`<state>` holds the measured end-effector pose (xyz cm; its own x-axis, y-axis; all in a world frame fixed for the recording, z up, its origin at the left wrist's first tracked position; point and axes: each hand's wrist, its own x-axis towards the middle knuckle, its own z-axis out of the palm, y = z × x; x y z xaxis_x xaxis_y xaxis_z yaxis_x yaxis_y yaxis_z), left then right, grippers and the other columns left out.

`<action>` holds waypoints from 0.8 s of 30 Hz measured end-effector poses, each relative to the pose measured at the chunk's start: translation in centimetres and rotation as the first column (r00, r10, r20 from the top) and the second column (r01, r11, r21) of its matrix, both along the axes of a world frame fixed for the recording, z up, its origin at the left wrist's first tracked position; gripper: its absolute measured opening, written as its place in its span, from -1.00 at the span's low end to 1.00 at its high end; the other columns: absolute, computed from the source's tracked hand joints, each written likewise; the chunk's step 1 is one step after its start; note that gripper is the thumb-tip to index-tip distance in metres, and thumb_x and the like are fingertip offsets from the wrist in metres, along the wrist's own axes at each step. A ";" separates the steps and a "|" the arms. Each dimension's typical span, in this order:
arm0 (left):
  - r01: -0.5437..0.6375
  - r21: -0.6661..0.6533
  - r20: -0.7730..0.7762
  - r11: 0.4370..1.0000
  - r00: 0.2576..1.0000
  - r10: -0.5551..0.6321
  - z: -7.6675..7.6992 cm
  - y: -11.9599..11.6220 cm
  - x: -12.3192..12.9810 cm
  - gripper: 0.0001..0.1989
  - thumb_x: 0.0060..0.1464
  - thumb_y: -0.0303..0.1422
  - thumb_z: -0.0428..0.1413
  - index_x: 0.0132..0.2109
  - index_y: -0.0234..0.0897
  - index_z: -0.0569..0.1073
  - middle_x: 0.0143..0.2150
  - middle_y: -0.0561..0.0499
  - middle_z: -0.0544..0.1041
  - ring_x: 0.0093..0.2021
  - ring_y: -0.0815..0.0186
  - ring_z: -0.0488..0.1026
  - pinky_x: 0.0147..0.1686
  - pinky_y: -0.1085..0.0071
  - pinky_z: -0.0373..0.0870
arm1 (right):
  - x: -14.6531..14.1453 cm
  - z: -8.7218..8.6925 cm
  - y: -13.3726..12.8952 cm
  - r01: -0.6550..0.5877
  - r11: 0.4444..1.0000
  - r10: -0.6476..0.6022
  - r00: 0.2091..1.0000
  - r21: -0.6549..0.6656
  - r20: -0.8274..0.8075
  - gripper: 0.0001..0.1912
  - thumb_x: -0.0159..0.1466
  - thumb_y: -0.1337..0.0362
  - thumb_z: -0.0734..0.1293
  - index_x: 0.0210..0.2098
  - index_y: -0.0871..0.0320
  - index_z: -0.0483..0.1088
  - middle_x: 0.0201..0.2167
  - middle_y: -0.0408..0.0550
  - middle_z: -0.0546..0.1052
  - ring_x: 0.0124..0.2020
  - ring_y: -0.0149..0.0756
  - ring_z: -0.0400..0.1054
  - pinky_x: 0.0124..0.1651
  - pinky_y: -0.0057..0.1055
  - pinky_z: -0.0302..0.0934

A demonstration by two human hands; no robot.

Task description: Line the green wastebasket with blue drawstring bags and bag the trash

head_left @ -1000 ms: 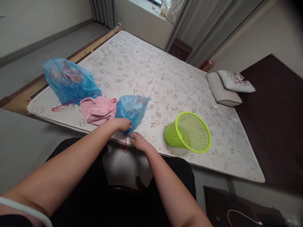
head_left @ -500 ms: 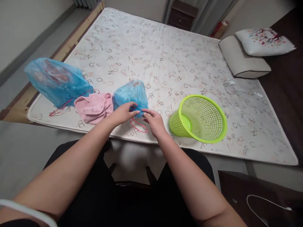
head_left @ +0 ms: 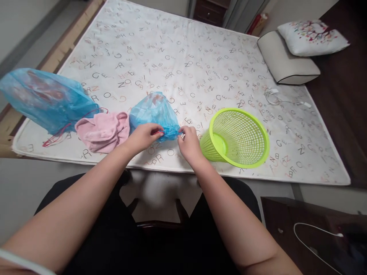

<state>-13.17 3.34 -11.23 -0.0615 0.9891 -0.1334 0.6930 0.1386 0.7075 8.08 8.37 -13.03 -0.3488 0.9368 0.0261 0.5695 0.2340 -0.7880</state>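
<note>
A small blue plastic bag (head_left: pixel 156 110) lies near the mattress's front edge, its gathered mouth between my hands. My left hand (head_left: pixel 146 136) pinches the bag's mouth on the left, with a bit of red drawstring at its fingertips. On the right side, my right hand (head_left: pixel 189 143) pinches the mouth's other end. Left of the small bag is a folded pink cloth (head_left: pixel 103 130). Farther left lies a larger, filled blue bag (head_left: pixel 51 97) with a red drawstring (head_left: pixel 57 135). A green mesh basket (head_left: pixel 236 137) is tipped toward me, just right of my right hand.
The lettered mattress (head_left: pixel 160 53) fills the middle. At its far right are a beige cushion (head_left: pixel 286 59), a patterned pillow (head_left: pixel 312 38) and a white cable (head_left: pixel 272 96). A dark cabinet (head_left: pixel 286 217) stands at the lower right.
My hands have closed on the small bag's mouth and drawn it out sideways. The red drawstring loop that hung below it no longer shows there. The view has shifted slightly.
</note>
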 end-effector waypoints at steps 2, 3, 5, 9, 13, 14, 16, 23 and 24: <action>0.009 0.009 -0.002 1.000 1.000 -0.009 0.1 -0.2 0.2 -0.70 0.20 -0.15 0.16 -0.08 -0.25 0.64 -0.19 -0.04 0.65 -0.20 0.20 0.50 -0.17 0.33 0.38 | -0.2 0.7 -0.4 0.011 0.996 -0.010 1.000 0.089 -0.005 -0.90 0.33 0.32 0.28 -0.15 0.11 0.37 -0.11 -0.01 0.34 -0.19 -0.25 0.29 -0.01 -0.25 0.23; 0.011 0.011 0.001 1.000 1.000 -0.011 0.2 -0.3 0.4 -0.69 0.20 -0.14 0.16 -0.10 -0.26 0.63 -0.22 -0.03 0.64 -0.22 0.20 0.49 -0.19 0.33 0.37 | -0.4 1.1 -0.7 0.005 0.992 -0.003 1.000 0.122 -0.024 -0.94 0.35 0.28 0.29 -0.18 0.10 0.35 -0.14 -0.03 0.35 -0.18 -0.25 0.28 -0.03 -0.27 0.21; -0.004 0.002 0.021 1.000 1.000 0.004 0.2 -0.5 0.8 -0.69 0.20 -0.12 0.15 -0.14 -0.27 0.60 -0.28 -0.01 0.61 -0.26 0.22 0.48 -0.22 0.34 0.36 | -0.9 1.6 -1.3 -0.010 0.990 0.020 0.997 0.139 -0.069 -0.89 0.38 0.20 0.29 -0.24 0.08 0.31 -0.25 -0.09 0.35 -0.22 -0.27 0.27 -0.09 -0.32 0.19; -0.034 -0.037 0.096 0.999 0.995 0.038 0.4 -0.8 1.6 -0.72 0.19 -0.15 0.12 -0.18 -0.28 0.54 -0.32 0.02 0.56 -0.31 0.26 0.45 -0.27 0.36 0.33 | -1.6 1.6 -2.0 -0.037 0.999 0.037 0.994 0.002 -0.103 -0.75 0.37 0.05 0.35 -0.26 0.07 0.28 -0.42 -0.24 0.30 -0.37 -0.35 0.22 -0.24 -0.38 0.10; -0.020 -0.036 0.198 0.999 0.980 0.027 0.3 -0.7 1.7 -0.76 0.13 -0.19 0.14 -0.20 -0.28 0.50 -0.29 0.02 0.54 -0.29 0.27 0.43 -0.23 0.35 0.33 | -1.7 0.9 -1.9 -0.064 0.989 0.047 0.990 -0.133 -0.130 -0.69 0.30 0.01 0.42 -0.21 0.07 0.32 -0.45 -0.29 0.34 -0.40 -0.38 0.24 -0.26 -0.40 0.10; -0.027 -0.041 0.239 0.999 0.970 0.036 0.2 -0.6 1.7 -0.77 0.11 -0.19 0.15 -0.21 -0.27 0.49 -0.30 0.03 0.52 -0.29 0.27 0.42 -0.24 0.35 0.32 | -1.7 0.9 -1.8 -0.065 0.987 0.042 0.988 -0.150 -0.150 -0.69 0.29 0.01 0.42 -0.21 0.07 0.33 -0.43 -0.28 0.37 -0.38 -0.37 0.26 -0.24 -0.40 0.13; -0.043 -0.054 0.358 0.998 0.932 0.059 0.0 -0.4 1.5 -0.76 0.09 -0.18 0.18 -0.22 -0.27 0.48 -0.30 0.03 0.50 -0.29 0.28 0.41 -0.23 0.36 0.32 | -1.6 0.8 -1.5 -0.067 0.984 0.034 0.980 -0.165 -0.195 -0.73 0.28 0.07 0.43 -0.22 0.08 0.34 -0.38 -0.24 0.43 -0.33 -0.35 0.31 -0.18 -0.39 0.20; -0.143 -0.138 0.586 0.980 0.786 0.197 -0.1 -0.3 1.1 -0.67 0.05 -0.22 0.28 -0.04 -0.23 0.51 -0.46 0.11 0.39 -0.40 0.31 0.40 -0.36 0.42 0.28 | -0.9 0.4 -0.3 -0.026 0.999 0.019 0.978 -0.031 -0.210 -0.90 0.27 0.35 0.29 -0.20 0.08 0.37 -0.18 -0.09 0.52 -0.21 -0.28 0.39 -0.04 -0.30 0.28; -0.152 -0.145 0.562 0.978 0.800 0.208 -0.1 -0.3 1.1 -0.64 0.05 -0.24 0.28 0.00 -0.21 0.51 -0.50 0.14 0.35 -0.45 0.32 0.37 -0.41 0.43 0.25 | -0.8 0.3 -0.2 -0.008 1.000 0.005 0.976 -0.015 -0.220 -0.88 0.28 0.35 0.27 -0.19 0.08 0.38 -0.16 -0.07 0.52 -0.19 -0.27 0.39 -0.03 -0.30 0.29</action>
<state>-12.10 3.03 -11.30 -0.1218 0.9501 -0.2871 0.1233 0.3015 0.9455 7.28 8.17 -12.73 -0.3422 0.9355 0.0879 0.3806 0.2235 -0.8973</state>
